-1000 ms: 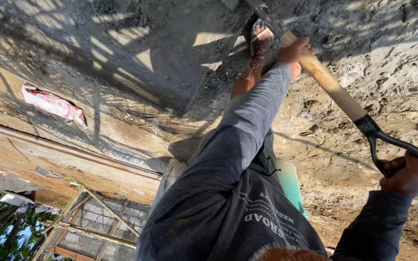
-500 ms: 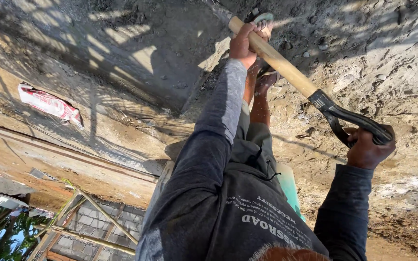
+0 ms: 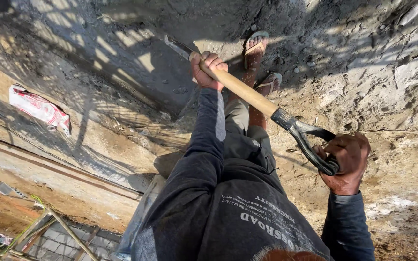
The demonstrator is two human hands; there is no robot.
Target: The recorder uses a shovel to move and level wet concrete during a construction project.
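From the head view, looking straight down the person's own body, a shovel (image 3: 247, 94) with a pale wooden shaft and a black D-shaped grip is held across the front of the legs. The left hand (image 3: 208, 70) is wrapped fully closed around the shaft near its lower end, and the right hand (image 3: 347, 162) is clenched around the black grip. The blade (image 3: 177, 47) points down and away toward grey, damp-looking ground in shadow; only a narrow strip of metal shows, so whether it carries any soil cannot be told. Judging by the churned, lumpy earth (image 3: 364, 63) to the right and the smoother grey patch (image 3: 136, 53) ahead, some of the ground appears already worked, while much rough soil seems left. The person's feet in sandals (image 3: 257, 46) stand just beside the blade's line and look like the nearest thing in the way. A red-and-white sack (image 3: 38, 107) lies well apart on the left, and wooden scaffolding poles (image 3: 68, 229) show at the lower left.
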